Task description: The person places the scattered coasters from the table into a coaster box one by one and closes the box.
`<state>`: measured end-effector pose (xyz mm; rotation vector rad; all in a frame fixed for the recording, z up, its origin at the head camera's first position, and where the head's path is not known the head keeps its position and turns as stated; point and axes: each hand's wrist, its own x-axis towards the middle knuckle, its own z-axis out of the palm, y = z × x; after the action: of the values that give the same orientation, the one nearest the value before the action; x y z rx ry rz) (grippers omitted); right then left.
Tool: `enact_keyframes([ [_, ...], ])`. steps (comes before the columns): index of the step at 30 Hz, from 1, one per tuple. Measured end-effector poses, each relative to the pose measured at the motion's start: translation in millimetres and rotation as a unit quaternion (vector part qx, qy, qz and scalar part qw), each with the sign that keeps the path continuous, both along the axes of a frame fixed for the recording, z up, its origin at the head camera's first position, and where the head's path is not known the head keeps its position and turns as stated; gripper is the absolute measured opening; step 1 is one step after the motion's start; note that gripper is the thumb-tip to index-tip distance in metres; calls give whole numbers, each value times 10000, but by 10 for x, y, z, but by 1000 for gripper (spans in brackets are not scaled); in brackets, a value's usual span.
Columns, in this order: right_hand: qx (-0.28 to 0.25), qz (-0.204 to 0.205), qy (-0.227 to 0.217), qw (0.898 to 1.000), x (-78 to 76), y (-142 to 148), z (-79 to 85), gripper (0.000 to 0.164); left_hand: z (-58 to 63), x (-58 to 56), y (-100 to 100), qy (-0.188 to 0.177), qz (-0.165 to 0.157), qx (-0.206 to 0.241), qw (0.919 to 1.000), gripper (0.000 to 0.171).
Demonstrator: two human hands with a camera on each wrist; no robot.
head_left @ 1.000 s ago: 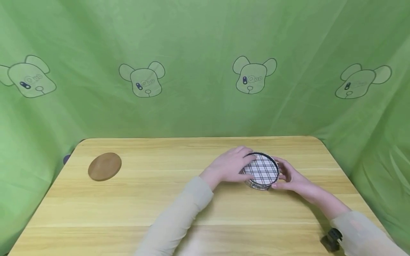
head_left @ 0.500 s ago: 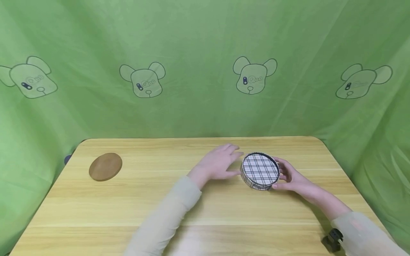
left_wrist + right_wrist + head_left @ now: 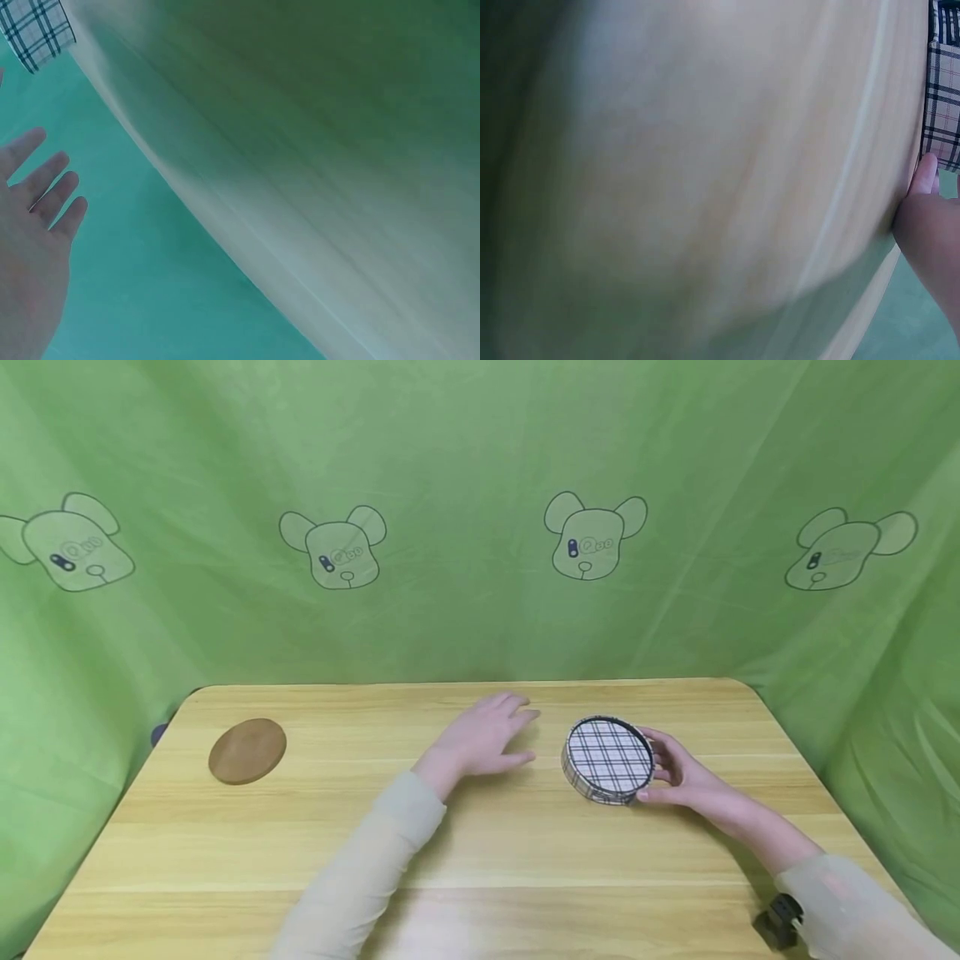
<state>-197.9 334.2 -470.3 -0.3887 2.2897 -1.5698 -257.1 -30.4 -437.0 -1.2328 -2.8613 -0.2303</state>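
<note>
A round plaid box [image 3: 611, 758] with a dark rim around its top sits on the right half of the wooden table. My right hand [image 3: 678, 777] holds its right side, thumb at the front and fingers curled round behind. In the right wrist view a thumb presses the plaid side of the box [image 3: 943, 101]. Left of the box, apart from it, my left hand [image 3: 483, 735] hovers over the table with fingers spread and nothing in them. The left wrist view shows those fingers relaxed, with part of the box at the top corner.
A flat round brown wooden disc [image 3: 247, 751] lies at the far left of the table [image 3: 337, 835]. Behind and at both sides hangs a green curtain [image 3: 465, 610] with bear outlines. A small black device [image 3: 780, 920] is by the right sleeve.
My left hand has come off the box's top and moved left, away from it. The right hand and the box have stayed in place.
</note>
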Motion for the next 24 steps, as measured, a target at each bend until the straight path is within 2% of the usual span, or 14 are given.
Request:
enact_keyframes([
  [11, -19, -18, -29, 10000, -4, -3, 1, 101, -48, -18, -248, -212, 263, 178, 9993, 72],
  [24, -25, -20, -15, 10000, -1, -13, 8, 101, -66, -21, -529, -323, 582, 104, 9977, 72],
])
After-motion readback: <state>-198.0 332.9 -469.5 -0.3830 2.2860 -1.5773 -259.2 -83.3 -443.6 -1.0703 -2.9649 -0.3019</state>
